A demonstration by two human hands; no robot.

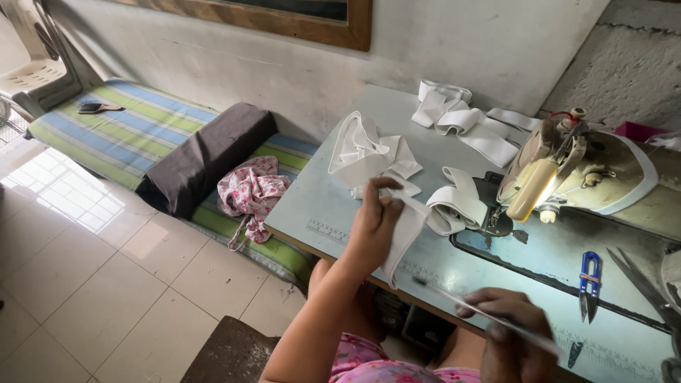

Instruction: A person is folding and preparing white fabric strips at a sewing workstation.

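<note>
The right hand [512, 328] sits at the bottom of the frame, partly cut off, and blurred; its fingers are closed around a thin pale stick-like tool [489, 319] whose kind is hard to make out. The left hand [374, 218] is raised over the front edge of the table [319, 206], fingers pinched on a white fabric strip [406, 237] that hangs down from the grip; the thumb side is hidden behind the cloth.

The sewing machine [567, 167] at the right end of the table runs out of frame, and its lamp glare washes out the needle area. A folded white band [457, 206] lies under the machine's foot, just beside the held strip. More white pieces [365, 152] lie mid-table, and another heap [461, 120] sits at the far edge against the wall. Blue thread snips [589, 284] lie near the front right, with large scissors [642, 284] beside them, cut off by the frame.

The left corner of the table is bare. Beyond that edge a striped mattress [128, 135] on the floor carries a dark cushion [206, 156], a pink floral cloth [252, 191] and a brush [96, 108]. Tiled floor lies open in front.
</note>
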